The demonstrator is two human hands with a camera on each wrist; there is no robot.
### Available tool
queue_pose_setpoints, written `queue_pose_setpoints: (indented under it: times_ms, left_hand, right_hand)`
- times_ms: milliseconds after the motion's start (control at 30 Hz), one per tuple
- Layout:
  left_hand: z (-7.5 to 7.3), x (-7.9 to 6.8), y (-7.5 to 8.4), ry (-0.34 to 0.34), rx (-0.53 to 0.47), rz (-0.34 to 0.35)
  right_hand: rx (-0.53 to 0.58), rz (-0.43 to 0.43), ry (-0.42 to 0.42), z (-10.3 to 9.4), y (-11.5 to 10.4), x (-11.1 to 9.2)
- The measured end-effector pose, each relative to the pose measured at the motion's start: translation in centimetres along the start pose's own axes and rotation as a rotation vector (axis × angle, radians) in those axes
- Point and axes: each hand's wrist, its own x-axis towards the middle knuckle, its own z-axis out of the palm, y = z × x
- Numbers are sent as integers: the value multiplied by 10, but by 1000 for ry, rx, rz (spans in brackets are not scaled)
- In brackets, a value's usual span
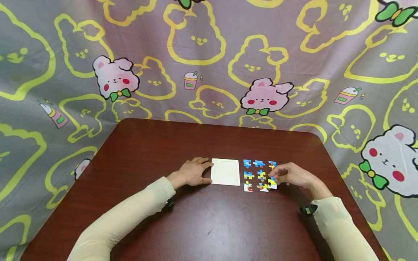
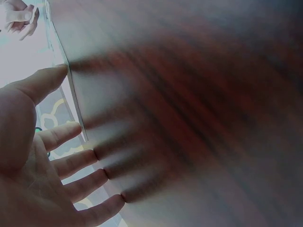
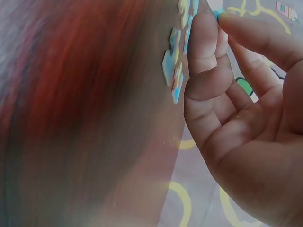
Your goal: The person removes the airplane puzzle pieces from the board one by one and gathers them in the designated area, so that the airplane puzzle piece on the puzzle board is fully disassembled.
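My left hand (image 1: 193, 172) lies with spread fingers at the left side of a square white puzzle tray (image 1: 225, 172). In the left wrist view its thumb and index fingertips touch the tray's edge (image 2: 75, 97). To the tray's right, my right hand (image 1: 295, 175) pinches a blue, yellow and white jigsaw piece (image 1: 272, 183) between thumb and finger. Only a bit of blue (image 3: 218, 13) shows at those fingertips in the right wrist view. Several other jigsaw pieces (image 1: 248, 175) lie in rough rows between tray and right hand; one blue piece (image 1: 272, 164) is just beyond the right fingertips.
A dark red-brown wooden table (image 1: 209, 217) bears everything. Behind it and along both sides hangs a grey curtain (image 1: 209, 76) with yellow outlines and rabbit faces. Dark wrist-worn devices sit at both cuffs, the right one (image 1: 308, 210) more plainly seen.
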Motion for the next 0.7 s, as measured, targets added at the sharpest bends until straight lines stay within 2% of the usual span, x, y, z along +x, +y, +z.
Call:
queue_pose_setpoints:
  times_ms: [267, 700]
  left_hand:
    - [2, 1, -1, -1, 0, 3]
    - [0, 0, -1, 4, 1, 2]
  right_hand:
    - [8, 30, -3, 0, 8, -6]
    - [-43, -7, 5, 2, 13, -8]
